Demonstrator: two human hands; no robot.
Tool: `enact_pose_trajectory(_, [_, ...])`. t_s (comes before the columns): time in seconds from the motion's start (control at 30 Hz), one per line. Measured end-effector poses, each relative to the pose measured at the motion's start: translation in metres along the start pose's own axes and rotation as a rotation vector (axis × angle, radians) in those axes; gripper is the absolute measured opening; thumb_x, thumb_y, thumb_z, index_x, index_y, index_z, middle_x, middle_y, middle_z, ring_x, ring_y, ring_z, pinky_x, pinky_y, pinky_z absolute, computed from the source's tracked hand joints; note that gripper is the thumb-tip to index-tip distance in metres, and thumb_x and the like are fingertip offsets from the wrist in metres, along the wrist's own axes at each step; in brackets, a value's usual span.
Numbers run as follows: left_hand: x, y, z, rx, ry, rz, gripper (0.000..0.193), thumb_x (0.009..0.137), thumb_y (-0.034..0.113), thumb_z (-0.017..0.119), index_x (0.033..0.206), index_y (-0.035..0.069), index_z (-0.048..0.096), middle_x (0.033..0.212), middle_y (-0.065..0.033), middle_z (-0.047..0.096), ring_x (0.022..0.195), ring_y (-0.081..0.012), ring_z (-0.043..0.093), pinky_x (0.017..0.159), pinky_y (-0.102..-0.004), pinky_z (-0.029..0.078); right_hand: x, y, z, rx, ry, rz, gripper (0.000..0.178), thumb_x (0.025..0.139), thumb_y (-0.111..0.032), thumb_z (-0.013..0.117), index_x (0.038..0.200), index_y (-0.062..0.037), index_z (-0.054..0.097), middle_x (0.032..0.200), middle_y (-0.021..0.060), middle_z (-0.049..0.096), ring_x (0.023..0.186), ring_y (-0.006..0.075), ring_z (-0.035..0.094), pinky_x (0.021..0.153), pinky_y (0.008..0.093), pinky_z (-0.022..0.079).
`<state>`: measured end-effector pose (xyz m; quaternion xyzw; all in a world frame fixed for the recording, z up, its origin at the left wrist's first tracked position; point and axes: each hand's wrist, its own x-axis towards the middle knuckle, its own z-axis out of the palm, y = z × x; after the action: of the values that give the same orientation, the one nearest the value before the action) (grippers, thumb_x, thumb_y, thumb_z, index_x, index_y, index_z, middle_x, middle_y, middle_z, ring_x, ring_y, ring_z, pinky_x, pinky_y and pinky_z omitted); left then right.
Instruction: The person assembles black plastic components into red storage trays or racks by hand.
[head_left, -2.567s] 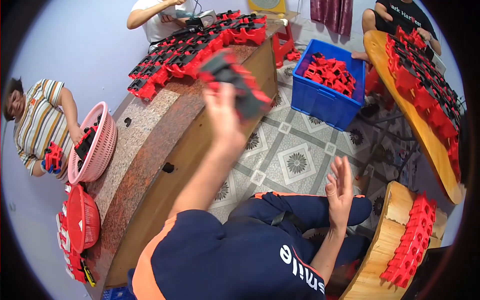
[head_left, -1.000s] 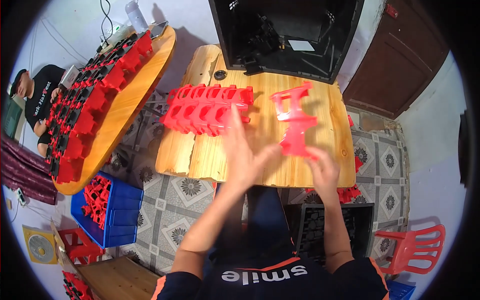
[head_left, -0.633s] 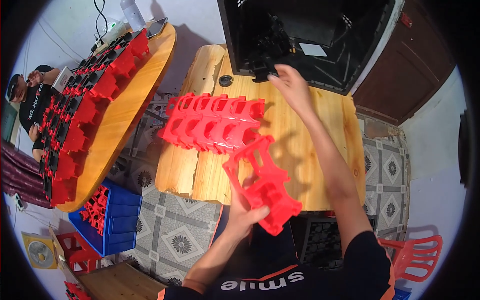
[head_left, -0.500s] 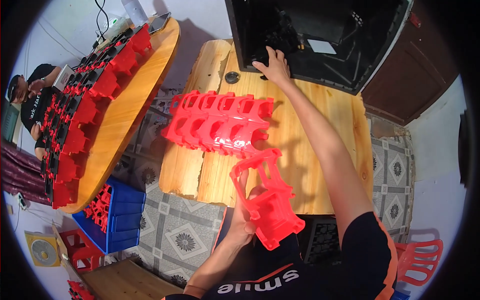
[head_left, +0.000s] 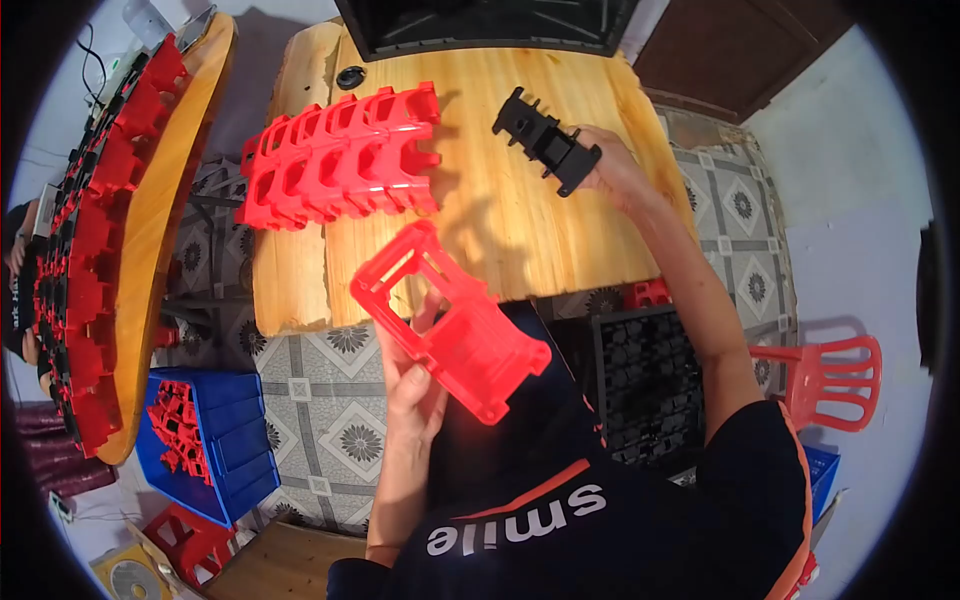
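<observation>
My left hand (head_left: 410, 385) is closed around the edge of a red plastic housing (head_left: 482, 350), a frame with a square opening at one end and a boxy hollow at the other. It is held in front of my body, below the table's near edge. Over the right part of the table, my right hand (head_left: 612, 165) grips a black plastic bracket (head_left: 545, 140) by its near end; some of those fingers are hidden behind it. The two parts are apart. Two rows of red housings (head_left: 340, 155) stand side by side on the wooden table (head_left: 500, 240).
A black crate (head_left: 490, 45) sits at the table's far edge, near a small black ring (head_left: 350, 77). Left, another table (head_left: 150, 240) bears rows of red and black parts. Below are a blue bin (head_left: 230, 440) and a black tray (head_left: 650, 380). A red chair (head_left: 835, 380) stands right.
My right hand has come back from the black crate with a black bracket in it. The left hand still holds the red housing. The whole view has shifted.
</observation>
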<state>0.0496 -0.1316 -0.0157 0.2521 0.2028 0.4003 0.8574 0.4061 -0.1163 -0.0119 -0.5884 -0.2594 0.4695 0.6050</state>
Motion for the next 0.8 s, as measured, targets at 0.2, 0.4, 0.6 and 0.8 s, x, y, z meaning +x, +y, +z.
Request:
enact_pose_trajectory(0.2, [-0.018,-0.007,0.004,-0.063,-0.014,-0.022,0.098,0.076,0.025,0.075,0.153,0.021,0.015,0.148,-0.0214,0.033,0.135,-0.0367,0.037,0.112,-0.0516,0.033,-0.010,-0.001,-0.039,-1.216,0.457,-0.589,0.019,0.089,-0.016,0.056,0.101,-0.0039,0.066,0.104,0.0130,0.066,0.084,0.0351,0.064,0.077,0.0411,0.051])
enact_pose_trajectory(0.4, [-0.036,-0.008,-0.015,-0.139,0.026,0.025,0.083,0.089,0.033,0.064,0.154,0.025,0.012,0.151,-0.0195,0.031,0.137,-0.0347,0.036,0.112,-0.0519,0.033,-0.001,-0.023,0.010,-1.381,-0.329,-0.909,0.024,0.091,-0.006,0.054,0.111,-0.0078,0.067,0.117,0.0099,0.061,0.110,0.0286,0.053,0.094,0.0366,0.042])
enact_pose_trajectory(0.6, [-0.025,0.005,-0.008,-0.021,-0.033,0.227,0.096,0.085,0.015,0.069,0.154,0.025,0.004,0.152,-0.0187,0.030,0.136,-0.0327,0.038,0.110,-0.0498,0.035,-0.019,-0.014,-0.004,-1.247,-0.330,-0.658,0.024,0.085,-0.006,0.061,0.108,-0.0014,0.065,0.093,0.0110,0.058,0.090,0.0269,0.059,0.079,0.0343,0.046])
enact_pose_trajectory(0.8, [-0.019,0.007,-0.007,0.107,0.007,0.336,0.114,0.080,0.004,0.073,0.152,0.023,-0.014,0.151,-0.0217,0.028,0.134,-0.0323,0.040,0.109,-0.0475,0.036,-0.146,-0.013,0.098,-0.681,-0.119,-0.615,0.020,0.080,-0.015,0.078,0.092,-0.0023,0.067,0.065,0.0020,0.054,0.056,0.0072,0.051,0.053,0.0223,0.041])
